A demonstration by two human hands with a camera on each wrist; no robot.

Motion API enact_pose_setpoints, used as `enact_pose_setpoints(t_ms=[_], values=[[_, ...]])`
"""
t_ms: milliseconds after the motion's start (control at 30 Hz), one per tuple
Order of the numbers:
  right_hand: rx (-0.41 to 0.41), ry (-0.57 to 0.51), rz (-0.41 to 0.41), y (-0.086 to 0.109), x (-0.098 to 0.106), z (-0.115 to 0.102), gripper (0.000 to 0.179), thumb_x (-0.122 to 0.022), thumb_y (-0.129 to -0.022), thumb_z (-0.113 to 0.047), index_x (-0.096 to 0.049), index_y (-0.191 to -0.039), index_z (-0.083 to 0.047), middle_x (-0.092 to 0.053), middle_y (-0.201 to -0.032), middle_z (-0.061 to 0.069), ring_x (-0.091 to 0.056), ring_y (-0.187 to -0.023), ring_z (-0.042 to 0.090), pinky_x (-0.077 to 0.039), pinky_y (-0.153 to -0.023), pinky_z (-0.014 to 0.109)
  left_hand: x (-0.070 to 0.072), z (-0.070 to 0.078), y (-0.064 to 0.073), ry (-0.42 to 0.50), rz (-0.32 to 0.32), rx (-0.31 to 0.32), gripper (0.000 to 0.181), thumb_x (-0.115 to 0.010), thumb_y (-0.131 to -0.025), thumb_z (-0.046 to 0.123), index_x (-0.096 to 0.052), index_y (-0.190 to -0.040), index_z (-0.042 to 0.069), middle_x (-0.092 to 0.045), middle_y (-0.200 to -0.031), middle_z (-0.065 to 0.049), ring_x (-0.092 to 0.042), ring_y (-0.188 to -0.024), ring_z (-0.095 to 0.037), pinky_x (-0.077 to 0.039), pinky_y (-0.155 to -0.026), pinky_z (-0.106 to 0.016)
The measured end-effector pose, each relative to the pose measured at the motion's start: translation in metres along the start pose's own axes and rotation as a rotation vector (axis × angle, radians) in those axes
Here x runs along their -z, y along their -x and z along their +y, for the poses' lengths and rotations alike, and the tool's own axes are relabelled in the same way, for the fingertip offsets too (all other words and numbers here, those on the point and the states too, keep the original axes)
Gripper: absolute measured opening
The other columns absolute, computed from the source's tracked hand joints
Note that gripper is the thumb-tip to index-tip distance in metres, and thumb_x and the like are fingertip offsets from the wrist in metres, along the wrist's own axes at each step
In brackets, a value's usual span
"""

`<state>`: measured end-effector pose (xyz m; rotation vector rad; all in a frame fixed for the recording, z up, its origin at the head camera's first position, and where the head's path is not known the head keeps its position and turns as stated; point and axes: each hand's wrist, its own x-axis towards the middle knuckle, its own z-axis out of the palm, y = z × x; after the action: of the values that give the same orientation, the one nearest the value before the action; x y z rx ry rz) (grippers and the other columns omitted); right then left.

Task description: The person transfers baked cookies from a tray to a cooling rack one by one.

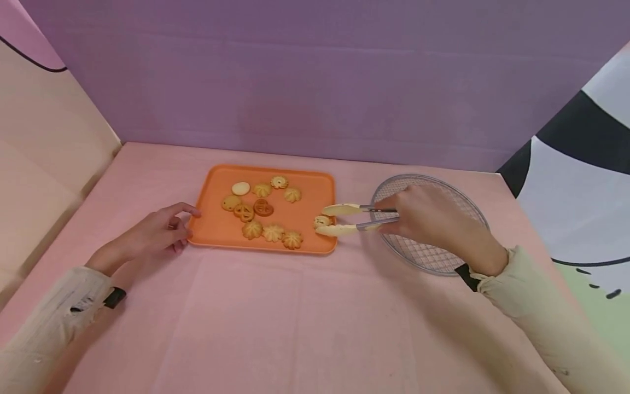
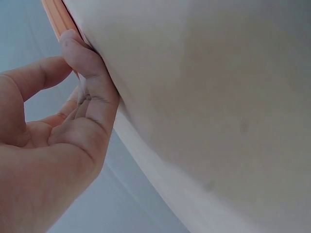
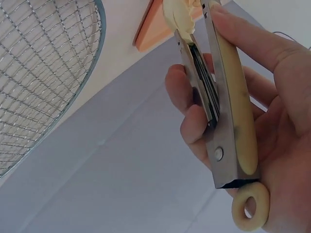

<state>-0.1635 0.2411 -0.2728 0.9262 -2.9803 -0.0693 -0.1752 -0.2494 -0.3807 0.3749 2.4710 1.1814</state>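
Note:
My right hand (image 1: 425, 213) grips a pair of metal tongs (image 3: 233, 107) with cream-coloured tips and a ring at the handle end. In the head view the tong tips stand on either side of a ring-shaped cookie (image 1: 322, 221) at the right edge of the orange tray (image 1: 305, 219). With thumb and fingers, my left hand (image 1: 155, 232) pinches the tray's left rim; the left wrist view shows this hand (image 2: 73, 107) at the orange edge. Several cookies lie on the tray, among them a pretzel-shaped cookie (image 1: 243, 212), a pale round one (image 1: 240, 189) and a flower-shaped one (image 1: 273, 232).
Under my right hand a round wire mesh rack (image 1: 418, 254) with a grey rim lies on the pink tabletop (image 1: 256, 317). A purple panel (image 1: 315, 98) rises behind the table, with a beige panel (image 1: 44, 148) at the left and a patterned one (image 1: 585, 202) at the right.

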Motion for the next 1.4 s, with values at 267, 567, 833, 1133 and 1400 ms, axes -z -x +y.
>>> enact_pose_setpoints(t_ms=[267,567,833,1133,1400], values=[[-0.003,0.072,-0.004,-0.003,0.002,-0.014,0.033,-0.088,-0.075,-0.025,-0.079,-0.106,-0.017,-0.072,-0.079,0.0,-0.051,-0.053,0.012,-0.043,-0.047,0.029,-0.001,0.0,0.0,-0.004,0.009,-0.015,0.04,-0.056,-0.096,-0.001,-0.046,-0.135,0.001,-0.063,-0.079,-0.01,-0.06,-0.066,-0.021,-0.055,-0.058,-0.029],[-0.013,0.066,0.043,0.003,0.004,-0.01,0.037,-0.088,-0.075,-0.027,-0.077,-0.109,-0.019,-0.073,-0.081,0.0,-0.055,-0.056,0.014,-0.045,-0.049,0.031,-0.001,0.002,0.0,-0.004,0.015,-0.021,0.039,-0.056,-0.096,-0.002,-0.046,-0.134,0.001,-0.063,-0.079,-0.011,-0.06,-0.066,-0.02,-0.055,-0.058,-0.029],[-0.026,0.03,0.104,0.018,0.008,0.0,0.036,-0.086,-0.077,-0.022,-0.076,-0.112,-0.017,-0.074,-0.083,0.001,-0.06,-0.065,0.018,-0.052,-0.062,0.04,-0.001,0.004,-0.001,-0.009,0.012,-0.013,0.04,-0.055,-0.096,-0.002,-0.046,-0.135,0.001,-0.063,-0.08,-0.01,-0.059,-0.067,-0.021,-0.054,-0.058,-0.028],[-0.087,0.064,0.129,0.04,0.008,0.012,0.041,-0.083,-0.081,-0.031,-0.074,-0.118,-0.016,-0.075,-0.098,0.007,-0.069,-0.077,0.026,-0.053,-0.056,0.041,-0.001,0.002,-0.001,-0.01,0.005,-0.003,0.041,-0.054,-0.096,-0.002,-0.045,-0.136,0.001,-0.062,-0.08,-0.01,-0.059,-0.067,-0.021,-0.055,-0.059,-0.029],[-0.12,0.064,0.177,0.055,0.005,0.029,0.043,-0.083,-0.08,-0.03,-0.074,-0.117,-0.01,-0.066,-0.064,-0.001,-0.061,-0.058,0.02,-0.047,-0.049,0.035,-0.001,-0.001,0.0,-0.005,0.006,0.001,0.041,-0.054,-0.096,-0.001,-0.045,-0.136,0.002,-0.062,-0.08,-0.01,-0.059,-0.067,-0.021,-0.054,-0.059,-0.029]])
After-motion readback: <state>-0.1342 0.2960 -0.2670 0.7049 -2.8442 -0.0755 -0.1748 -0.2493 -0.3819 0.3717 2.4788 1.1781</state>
